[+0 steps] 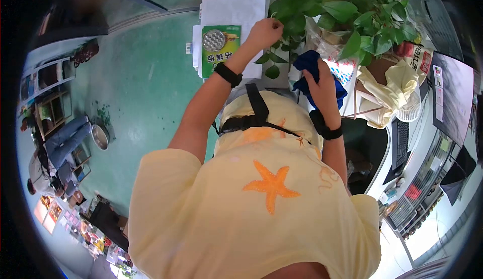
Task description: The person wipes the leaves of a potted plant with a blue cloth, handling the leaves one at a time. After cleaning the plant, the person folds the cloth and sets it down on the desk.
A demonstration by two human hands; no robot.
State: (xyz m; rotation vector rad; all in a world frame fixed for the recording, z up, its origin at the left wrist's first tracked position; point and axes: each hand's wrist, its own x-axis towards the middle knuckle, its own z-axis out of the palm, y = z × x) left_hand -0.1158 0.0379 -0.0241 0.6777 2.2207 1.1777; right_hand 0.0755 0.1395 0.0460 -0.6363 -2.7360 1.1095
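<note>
My left hand (265, 31) reaches forward, its fingers pinched on a leaf at the left edge of a leafy green potted plant (342, 12). My right hand (322, 85) is closed around a crumpled blue cloth (308, 62), held just below the plant's foliage. Both wrists wear black bands. My yellow shirt with an orange starfish (271, 183) fills the lower part of the view, and a black strap crosses my chest.
A green printed box (220, 45) lies on a stack of white papers (234, 7) left of the plant. A yellow cloth (390, 85), a small white fan (410, 105), a keyboard (401, 143) and a monitor (453, 95) are on the right. Another person in jeans (63, 143) sits far left near a metal bowl (99, 137).
</note>
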